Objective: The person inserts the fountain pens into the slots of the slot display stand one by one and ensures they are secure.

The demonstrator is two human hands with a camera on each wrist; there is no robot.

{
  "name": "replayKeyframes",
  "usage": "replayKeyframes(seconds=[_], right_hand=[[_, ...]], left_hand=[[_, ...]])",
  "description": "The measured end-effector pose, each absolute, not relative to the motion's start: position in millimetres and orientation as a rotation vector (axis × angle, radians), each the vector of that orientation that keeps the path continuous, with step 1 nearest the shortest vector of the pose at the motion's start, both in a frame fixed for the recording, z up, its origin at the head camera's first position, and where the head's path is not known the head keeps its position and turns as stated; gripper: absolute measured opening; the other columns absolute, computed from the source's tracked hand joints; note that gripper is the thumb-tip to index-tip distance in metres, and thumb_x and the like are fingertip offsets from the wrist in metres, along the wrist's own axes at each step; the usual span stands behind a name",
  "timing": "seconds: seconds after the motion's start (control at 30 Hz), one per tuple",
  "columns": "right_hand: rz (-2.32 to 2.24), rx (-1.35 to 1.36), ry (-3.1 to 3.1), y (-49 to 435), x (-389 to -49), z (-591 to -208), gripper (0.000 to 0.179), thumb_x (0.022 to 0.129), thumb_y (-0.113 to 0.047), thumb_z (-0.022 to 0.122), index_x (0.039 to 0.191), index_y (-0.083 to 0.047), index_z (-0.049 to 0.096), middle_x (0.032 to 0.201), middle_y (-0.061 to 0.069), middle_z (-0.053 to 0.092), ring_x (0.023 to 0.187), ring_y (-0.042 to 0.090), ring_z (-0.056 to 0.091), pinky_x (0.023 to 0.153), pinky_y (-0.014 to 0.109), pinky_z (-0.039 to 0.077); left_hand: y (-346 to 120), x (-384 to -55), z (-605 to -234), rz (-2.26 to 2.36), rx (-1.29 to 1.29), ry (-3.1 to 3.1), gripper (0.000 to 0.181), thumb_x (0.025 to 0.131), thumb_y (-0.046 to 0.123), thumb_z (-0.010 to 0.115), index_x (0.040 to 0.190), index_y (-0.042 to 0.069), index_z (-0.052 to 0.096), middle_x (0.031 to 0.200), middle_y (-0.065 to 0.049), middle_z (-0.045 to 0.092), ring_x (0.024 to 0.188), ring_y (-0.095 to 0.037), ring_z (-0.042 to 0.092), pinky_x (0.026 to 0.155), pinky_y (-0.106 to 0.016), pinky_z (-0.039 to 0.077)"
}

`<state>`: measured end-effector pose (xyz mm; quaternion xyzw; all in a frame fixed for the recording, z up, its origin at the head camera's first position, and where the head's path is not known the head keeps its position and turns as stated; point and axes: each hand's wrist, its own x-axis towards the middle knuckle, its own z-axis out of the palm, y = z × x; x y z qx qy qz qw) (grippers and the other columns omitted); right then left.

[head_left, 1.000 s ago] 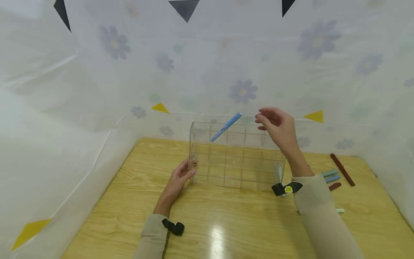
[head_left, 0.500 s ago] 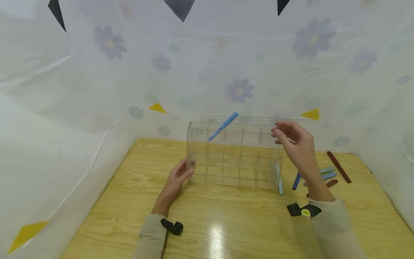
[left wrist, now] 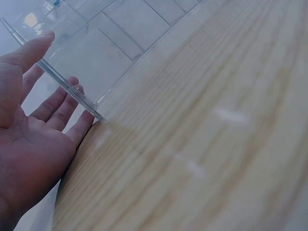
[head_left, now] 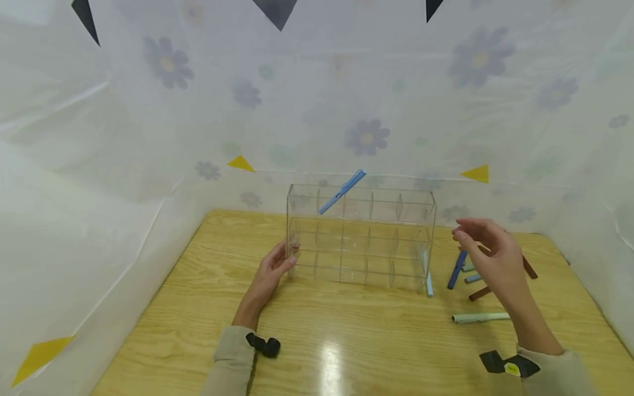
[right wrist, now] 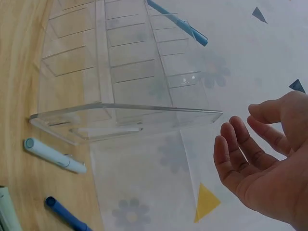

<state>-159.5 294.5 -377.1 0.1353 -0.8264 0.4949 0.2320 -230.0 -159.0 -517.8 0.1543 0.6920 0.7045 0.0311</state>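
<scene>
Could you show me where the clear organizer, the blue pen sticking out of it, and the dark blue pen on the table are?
clear organizer (head_left: 361,242), head view, middle of its front face.
blue pen (head_left: 342,192), head view, mid-barrel, leaning out of a top compartment.
dark blue pen (head_left: 456,270), head view, middle of its barrel, on the table.

No writing, label, brand, number or sign can be read anywhere before me. The clear organizer (head_left: 361,236) at frame centre, the pens (head_left: 457,269) at lower right and the flowered sheet (head_left: 366,136) behind carry no legible marks.
</scene>
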Motion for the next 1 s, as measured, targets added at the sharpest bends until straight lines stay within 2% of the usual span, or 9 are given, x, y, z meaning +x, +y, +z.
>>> replayKeyframes(seconds=[0.2,0.43,0.57,0.77,1.0], right_hand=[[1.328,0.359,-2.353,312,-143,-403,0.03,0.1,0.001,0.064,0.131,0.0,0.064,0.114,0.003,0.069,0.105,0.003,0.065,0.088,0.009,0.049],[1.324,0.378,-2.428,330,-126,-440,0.03,0.097,0.006,0.066,0.127,0.005,0.063,0.109,-0.002,0.071,0.097,0.003,0.066,0.075,0.016,0.055],[1.282,0.387,-2.48,340,-118,-452,0.028,0.096,0.006,0.067,0.124,0.005,0.064,0.106,-0.007,0.071,0.093,0.006,0.067,0.077,0.014,0.054],[1.184,0.373,-2.605,354,-110,-468,0.028,0.095,0.0,0.072,0.123,-0.001,0.068,0.107,-0.006,0.072,0.095,-0.001,0.065,0.078,0.011,0.051],[1.034,0.467,-2.645,360,-108,-482,0.033,0.083,0.001,0.083,0.113,-0.008,0.075,0.105,-0.004,0.075,0.097,-0.005,0.064,0.079,0.009,0.049]], left_hand=[[-160,-230,-519,2.179,0.487,2.13,0.058,0.106,0.018,0.06,0.159,0.013,0.038,0.153,-0.013,0.051,0.145,-0.029,0.042,0.11,-0.031,0.043],[-158,-229,-517,2.169,0.476,2.137,0.058,0.106,0.019,0.061,0.16,0.016,0.039,0.152,-0.011,0.051,0.146,-0.027,0.041,0.113,-0.04,0.041],[-158,-229,-517,2.174,0.461,2.137,0.058,0.106,0.019,0.061,0.16,0.017,0.039,0.151,-0.009,0.052,0.145,-0.024,0.042,0.114,-0.041,0.04],[-158,-230,-518,2.168,0.452,2.131,0.057,0.106,0.02,0.061,0.159,0.018,0.04,0.152,-0.007,0.052,0.145,-0.023,0.042,0.114,-0.04,0.039],[-159,-230,-518,2.174,0.455,2.122,0.058,0.106,0.021,0.061,0.159,0.016,0.04,0.153,-0.01,0.051,0.145,-0.026,0.042,0.114,-0.038,0.04]])
